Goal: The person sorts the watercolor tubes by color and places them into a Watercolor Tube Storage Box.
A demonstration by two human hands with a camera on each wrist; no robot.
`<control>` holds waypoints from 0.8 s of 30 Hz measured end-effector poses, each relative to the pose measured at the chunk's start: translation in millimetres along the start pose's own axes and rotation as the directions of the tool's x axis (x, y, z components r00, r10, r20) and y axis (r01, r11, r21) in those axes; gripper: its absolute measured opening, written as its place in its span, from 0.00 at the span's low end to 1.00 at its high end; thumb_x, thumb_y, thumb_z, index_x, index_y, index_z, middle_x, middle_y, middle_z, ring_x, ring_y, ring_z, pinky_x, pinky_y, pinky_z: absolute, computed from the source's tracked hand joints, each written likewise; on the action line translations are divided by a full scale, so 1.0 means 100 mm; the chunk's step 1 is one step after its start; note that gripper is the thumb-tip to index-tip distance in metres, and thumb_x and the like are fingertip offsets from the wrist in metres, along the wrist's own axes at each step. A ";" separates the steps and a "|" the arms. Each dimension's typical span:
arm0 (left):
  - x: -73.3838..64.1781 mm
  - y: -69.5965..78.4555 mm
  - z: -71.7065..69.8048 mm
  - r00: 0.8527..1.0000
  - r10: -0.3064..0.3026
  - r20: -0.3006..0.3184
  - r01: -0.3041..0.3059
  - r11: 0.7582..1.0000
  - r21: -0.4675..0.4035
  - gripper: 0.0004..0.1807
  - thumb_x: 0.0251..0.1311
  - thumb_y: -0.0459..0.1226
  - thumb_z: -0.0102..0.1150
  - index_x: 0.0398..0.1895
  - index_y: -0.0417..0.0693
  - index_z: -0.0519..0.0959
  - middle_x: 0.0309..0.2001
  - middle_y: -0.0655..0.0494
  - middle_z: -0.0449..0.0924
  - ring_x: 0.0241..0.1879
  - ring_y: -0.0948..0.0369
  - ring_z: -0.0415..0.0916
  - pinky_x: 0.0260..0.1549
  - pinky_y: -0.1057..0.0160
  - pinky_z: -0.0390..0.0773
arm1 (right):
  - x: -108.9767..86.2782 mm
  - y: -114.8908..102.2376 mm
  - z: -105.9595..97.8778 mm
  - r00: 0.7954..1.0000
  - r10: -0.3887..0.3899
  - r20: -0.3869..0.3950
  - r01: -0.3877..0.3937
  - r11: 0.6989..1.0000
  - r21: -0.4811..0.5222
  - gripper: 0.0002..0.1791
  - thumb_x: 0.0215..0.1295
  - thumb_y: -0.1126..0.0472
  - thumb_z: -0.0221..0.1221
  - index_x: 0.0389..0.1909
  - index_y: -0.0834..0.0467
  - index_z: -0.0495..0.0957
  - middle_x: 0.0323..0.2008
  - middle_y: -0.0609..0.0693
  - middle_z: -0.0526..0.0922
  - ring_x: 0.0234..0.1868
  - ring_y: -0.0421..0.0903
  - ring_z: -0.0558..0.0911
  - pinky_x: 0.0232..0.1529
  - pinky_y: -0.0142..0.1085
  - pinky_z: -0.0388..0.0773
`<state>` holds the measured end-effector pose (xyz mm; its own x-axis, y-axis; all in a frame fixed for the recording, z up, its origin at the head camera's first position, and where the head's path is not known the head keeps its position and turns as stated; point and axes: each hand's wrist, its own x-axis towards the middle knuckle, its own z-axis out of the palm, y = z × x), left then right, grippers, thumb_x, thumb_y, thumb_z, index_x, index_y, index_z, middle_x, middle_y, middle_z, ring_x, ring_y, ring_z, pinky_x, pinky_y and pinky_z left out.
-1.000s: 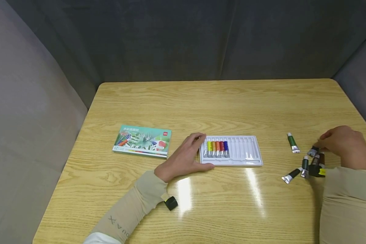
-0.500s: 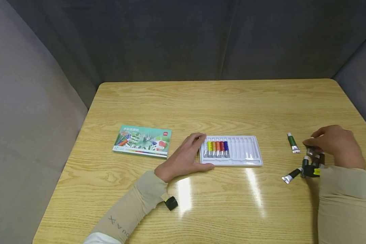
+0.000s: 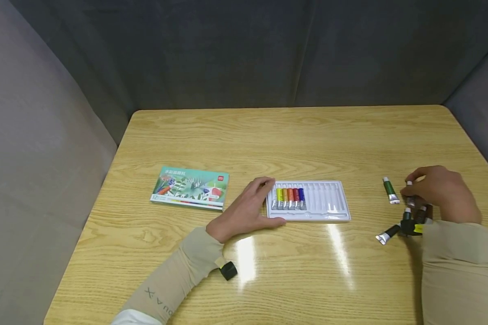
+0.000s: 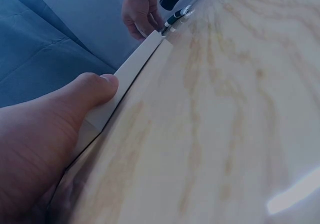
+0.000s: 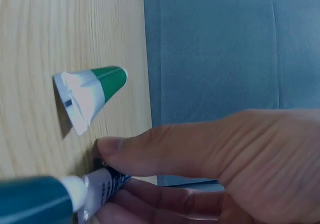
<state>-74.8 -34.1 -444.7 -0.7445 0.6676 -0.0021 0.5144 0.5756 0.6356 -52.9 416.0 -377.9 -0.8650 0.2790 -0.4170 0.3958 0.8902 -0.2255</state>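
My left hand (image 3: 246,210) holds the left end of a white plastic paint tray (image 3: 327,215), thumb along the near side and fingers at the far side. Several paint tubes (image 3: 290,198), white through yellow and red to blue, fill the tray's left slots. At the right, my right hand (image 3: 445,192) pinches a dark paint tube (image 5: 116,179) between thumb and fingers. A green paint tube (image 3: 390,190) lies just left of that hand. Below it are a black-banded tube (image 3: 389,234) and a dark green tube (image 3: 407,214), with more dark tubes partly hidden by the wrist camera.
A teal paint box (image 3: 189,188) with a printed cover lies left of my left hand. The wooden table (image 3: 268,144) ends at a dark curtain (image 3: 227,54) behind, and grey cloth panels (image 3: 36,158) stand at both sides.
My right hand has shifted a little left, drawing the dark paint tube along with it toward the green one. My left hand and the tray stay put.
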 end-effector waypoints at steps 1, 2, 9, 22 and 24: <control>0.00 0.00 0.00 1.000 0.000 -0.001 0.000 1.000 -0.001 0.60 0.56 0.64 0.70 0.83 0.46 0.53 0.79 0.52 0.55 0.78 0.55 0.59 0.77 0.54 0.66 | 0.00 -0.01 0.00 1.000 -0.007 -0.005 0.007 1.000 0.001 0.26 0.65 0.54 0.64 0.55 0.70 0.76 0.33 0.63 0.86 0.39 0.64 0.80 0.37 0.55 0.75; 0.00 0.00 0.00 1.000 0.001 -0.002 -0.001 1.000 -0.001 0.60 0.56 0.64 0.70 0.83 0.46 0.53 0.79 0.52 0.55 0.78 0.55 0.59 0.77 0.54 0.66 | 0.00 -0.01 0.00 1.000 -0.014 -0.012 0.014 1.000 0.003 0.26 0.65 0.53 0.64 0.54 0.70 0.76 0.35 0.65 0.85 0.40 0.64 0.79 0.37 0.54 0.76; 0.00 0.01 0.00 1.000 0.011 -0.007 -0.011 1.000 -0.007 0.60 0.56 0.63 0.71 0.83 0.47 0.53 0.79 0.51 0.56 0.77 0.55 0.60 0.76 0.54 0.67 | -0.04 -0.12 -0.06 0.994 -0.109 -0.004 0.109 0.994 0.028 0.30 0.67 0.45 0.63 0.58 0.66 0.76 0.51 0.74 0.82 0.44 0.65 0.81 0.28 0.40 0.74; -0.01 0.00 0.00 1.000 0.010 -0.008 -0.010 1.000 -0.007 0.59 0.56 0.63 0.71 0.83 0.47 0.54 0.79 0.52 0.56 0.77 0.55 0.60 0.76 0.54 0.67 | -0.09 -0.40 -0.04 0.976 -0.215 -0.042 0.217 0.974 0.065 0.29 0.70 0.45 0.62 0.60 0.64 0.76 0.53 0.71 0.81 0.46 0.63 0.81 0.33 0.36 0.69; -0.01 0.00 0.00 1.000 0.011 -0.009 -0.011 1.000 -0.007 0.59 0.56 0.63 0.71 0.83 0.47 0.54 0.79 0.52 0.56 0.77 0.55 0.60 0.76 0.54 0.67 | -0.10 -0.47 -0.02 0.974 -0.219 -0.055 0.222 0.972 0.074 0.27 0.70 0.48 0.63 0.59 0.64 0.76 0.51 0.70 0.82 0.42 0.60 0.82 0.31 0.36 0.70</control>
<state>-74.4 -34.9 -444.6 -0.7426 0.6697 0.0112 0.5193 0.5650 0.6411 -63.7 371.8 -361.5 -0.9462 0.0970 -0.3087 0.2154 0.9008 -0.3770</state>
